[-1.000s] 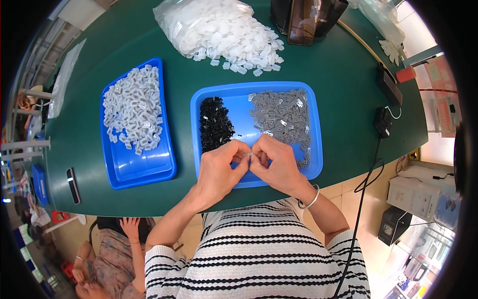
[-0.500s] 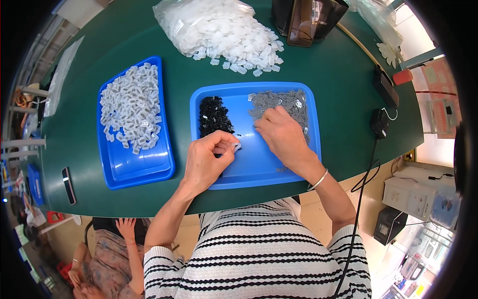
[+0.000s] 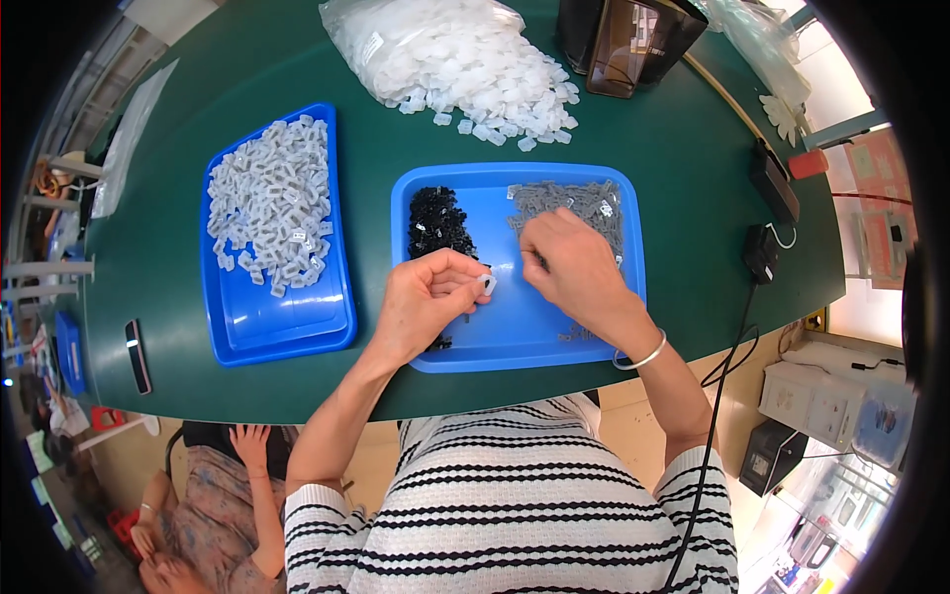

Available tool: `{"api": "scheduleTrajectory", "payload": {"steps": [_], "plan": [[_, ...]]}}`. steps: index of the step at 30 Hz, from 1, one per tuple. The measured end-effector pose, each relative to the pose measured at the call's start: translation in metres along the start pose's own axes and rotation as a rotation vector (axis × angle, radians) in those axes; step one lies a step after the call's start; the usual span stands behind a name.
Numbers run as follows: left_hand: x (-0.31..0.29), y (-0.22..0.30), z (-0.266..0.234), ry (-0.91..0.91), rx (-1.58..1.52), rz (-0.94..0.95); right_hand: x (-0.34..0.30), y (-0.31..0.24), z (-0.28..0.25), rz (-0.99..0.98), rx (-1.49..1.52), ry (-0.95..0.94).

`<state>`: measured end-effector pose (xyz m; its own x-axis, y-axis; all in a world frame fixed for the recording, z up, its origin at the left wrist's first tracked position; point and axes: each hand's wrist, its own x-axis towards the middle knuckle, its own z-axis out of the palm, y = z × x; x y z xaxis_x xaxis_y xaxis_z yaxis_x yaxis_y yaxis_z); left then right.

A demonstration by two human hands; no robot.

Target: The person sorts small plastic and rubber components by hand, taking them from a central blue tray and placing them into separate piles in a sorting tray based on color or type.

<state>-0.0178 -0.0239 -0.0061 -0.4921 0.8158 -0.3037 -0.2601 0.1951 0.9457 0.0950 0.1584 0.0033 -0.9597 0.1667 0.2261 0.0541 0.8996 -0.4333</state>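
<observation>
Between the thumb and fingers of my left hand [image 3: 426, 305] is a small white plastic piece [image 3: 488, 284] with a dark spot in its middle. That hand is over the left part of a blue tray [image 3: 495, 351], by a heap of small black parts [image 3: 435, 223]. My right hand [image 3: 574, 265] hovers beside a heap of thin grey parts [image 3: 594, 203] in the same tray. Its fingers are curled together, and whatever is in them is hidden. A few loose grey bits [image 3: 576, 335] lie near the tray's front edge.
Left of it stands a second blue tray [image 3: 282, 342] with many small whitish plastic pieces [image 3: 272, 198]. A clear bag [image 3: 361, 40] spills white pieces [image 3: 505, 89] at the back. A dark container [image 3: 633, 45], a black cable [image 3: 742, 337] and a phone-like object [image 3: 138, 356] are around. Another person [image 3: 218, 505] sits at lower left.
My right hand has drawn back slightly from the grey heap toward me. My left hand has shifted a little to the right, still pinching the white piece. The whole view has moved slightly.
</observation>
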Motion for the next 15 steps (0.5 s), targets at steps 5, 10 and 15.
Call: {"api": "scheduleTrajectory", "payload": {"steps": [5,10,15], "plan": [[0.003,-0.002,0.003,-0.020,-0.001,-0.018,-0.014,-0.008,-0.015,0.279,0.426,-0.086],[0.002,-0.001,0.011,-0.006,0.065,0.029,-0.023,-0.008,-0.007,0.368,0.786,-0.097],[0.005,-0.002,0.010,-0.030,0.020,0.009,-0.030,-0.004,0.001,0.485,1.098,-0.055]]}}
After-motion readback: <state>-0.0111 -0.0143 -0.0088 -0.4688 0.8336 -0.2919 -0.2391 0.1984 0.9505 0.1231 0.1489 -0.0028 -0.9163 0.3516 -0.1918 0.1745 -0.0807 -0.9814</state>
